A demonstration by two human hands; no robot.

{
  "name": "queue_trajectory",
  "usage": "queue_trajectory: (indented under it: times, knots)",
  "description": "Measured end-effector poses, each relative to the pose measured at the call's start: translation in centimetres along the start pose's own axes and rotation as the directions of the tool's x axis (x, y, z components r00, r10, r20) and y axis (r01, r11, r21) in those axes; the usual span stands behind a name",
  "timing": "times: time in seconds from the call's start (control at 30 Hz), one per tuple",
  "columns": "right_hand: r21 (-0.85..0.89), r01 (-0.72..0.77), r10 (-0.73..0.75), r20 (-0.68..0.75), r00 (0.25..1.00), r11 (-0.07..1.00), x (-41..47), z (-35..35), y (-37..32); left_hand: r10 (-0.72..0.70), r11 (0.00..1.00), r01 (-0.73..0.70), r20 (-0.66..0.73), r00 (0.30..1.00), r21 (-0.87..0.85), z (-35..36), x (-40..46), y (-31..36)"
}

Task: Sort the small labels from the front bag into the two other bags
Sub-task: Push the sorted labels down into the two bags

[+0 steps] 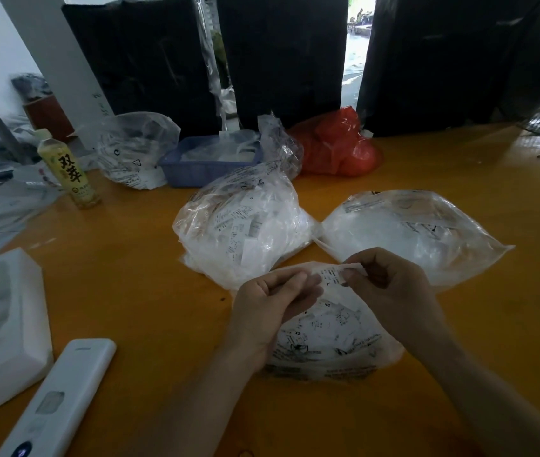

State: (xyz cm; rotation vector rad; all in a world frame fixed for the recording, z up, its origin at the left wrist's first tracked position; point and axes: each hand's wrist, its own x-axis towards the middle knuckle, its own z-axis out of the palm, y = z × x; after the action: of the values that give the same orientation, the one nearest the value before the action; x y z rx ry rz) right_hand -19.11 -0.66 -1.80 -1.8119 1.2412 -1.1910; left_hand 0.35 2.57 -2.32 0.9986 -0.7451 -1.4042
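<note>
Counter: orange-brown counter [136,291] carries all we handle; dark panels stand behind it.
Front bag: the front bag [328,338] lies nearest us, directly under our hands, its mouth turned away from us; loose labels marked XS show through the plastic.
Left hand: our left hand [272,308] hovers over the front bag's left side, fingers curled, fingertips pinching the left end of one label.
Right hand: our right hand [390,285] is over the front bag's right side, thumb and forefinger pinching the label's right end.
Label: the label [329,278] is stretched between both hands above the front bag's mouth, long axis running left to right.
Left bag: the full bag [245,225] sits just beyond the front bag, up and left, touching its mouth; our left hand is nearer.
Right bag: the flatter bag [417,229] sits beyond the front bag, up and right; our right hand is nearer.
Judgement: we reckon the drop goes away from us, left or right according to the size printed.
Farther off: blue basket [209,163], red bag [338,143], bottle [70,169].
</note>
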Motion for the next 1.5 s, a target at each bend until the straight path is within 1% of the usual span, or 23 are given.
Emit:
queue_trajectory:
  times: [0.07, 0.2, 0.3, 0.4, 0.47, 0.57, 0.67, 0.77, 0.9, 1.03, 1.17, 1.27, 1.33, 1.43, 1.5]
  knots:
    - [-0.015, -0.002, 0.002, 0.007, 1.0, 1.0, -0.03, 0.04, 0.01, 0.004, 1.0, -0.003, -0.011, 1.0, 0.006, -0.03, 0.04, -0.03]
    - [-0.029, -0.011, 0.012, 0.032, 0.999, 1.0, -0.11, 0.11, -0.04, 0.018, 0.994, -0.018, -0.008, 1.0, 0.104, -0.02, 0.03, -0.11]
    - [-0.054, 0.002, 0.0, 0.044, 0.999, 0.999, -0.12, 0.23, 0.03, 0.019, 0.991, -0.018, -0.006, 1.0, 0.132, -0.02, 0.01, -0.24]
    - [-0.031, 0.026, -0.027, -0.039, 0.999, 0.999, -0.03, 0.08, -0.1, 0.008, 0.997, -0.01, 0.022, 1.0, 0.082, -0.08, -0.05, -0.24]
    - [0.027, 0.032, -0.029, -0.098, 0.995, 0.999, 0.11, -0.14, -0.22, -0.008, 0.999, 0.006, 0.046, 0.999, 0.034, -0.16, -0.05, -0.15]
    - [0.124, 0.046, -0.029, -0.137, 0.99, 0.991, 0.22, -0.21, -0.35, -0.025, 1.0, 0.025, 0.059, 0.998, 0.006, -0.23, 0.03, -0.19]
    - [0.119, 0.071, -0.05, -0.165, 0.985, 0.99, 0.16, -0.19, -0.38, -0.035, 0.999, 0.035, 0.057, 0.998, -0.011, -0.14, 0.04, -0.2]
    - [0.078, 0.074, -0.062, -0.151, 0.987, 0.994, 0.15, -0.17, -0.3, -0.037, 0.999, 0.038, 0.051, 0.998, -0.019, -0.09, 0.01, -0.11]
    - [-0.074, 0.093, -0.102, -0.126, 0.987, 0.993, -0.02, 0.0, -0.18, -0.041, 0.999, 0.042, 0.032, 0.999, -0.024, 0.03, 0.0, -0.02]
    - [-0.146, 0.107, -0.121, -0.089, 0.989, 0.984, -0.18, 0.0, -0.15, -0.038, 0.999, 0.038, 0.018, 0.999, -0.031, 0.03, 0.02, 0.03]
    - [-0.208, 0.128, -0.134, -0.016, 0.991, 0.97, -0.21, 0.08, -0.31, 0.001, 0.999, -0.001, -0.002, 1.0, 0.054, 0.04, -0.06, -0.2]
    - [-0.198, 0.157, -0.152, 0.038, 0.988, 0.968, -0.44, 0.14, -0.43, 0.027, 0.985, -0.026, -0.007, 1.0, 0.171, 0.02, -0.27, -0.24]
    - [-0.167, 0.147, -0.141, 0.051, 0.989, 0.975, -0.51, 0.26, -0.5, 0.04, 0.976, -0.036, -0.014, 0.999, 0.214, 0.02, -0.34, -0.2]
    - [-0.077, 0.056, -0.058, -0.022, 0.998, 0.995, -0.26, 0.32, -0.34, 0.045, 0.981, -0.035, -0.048, 0.998, 0.192, 0.17, -0.33, -0.11]
    - [-0.057, 0.037, -0.039, -0.025, 0.999, 0.998, -0.21, 0.44, -0.3, 0.043, 0.986, -0.033, -0.054, 0.998, 0.166, 0.29, -0.37, 0.01]
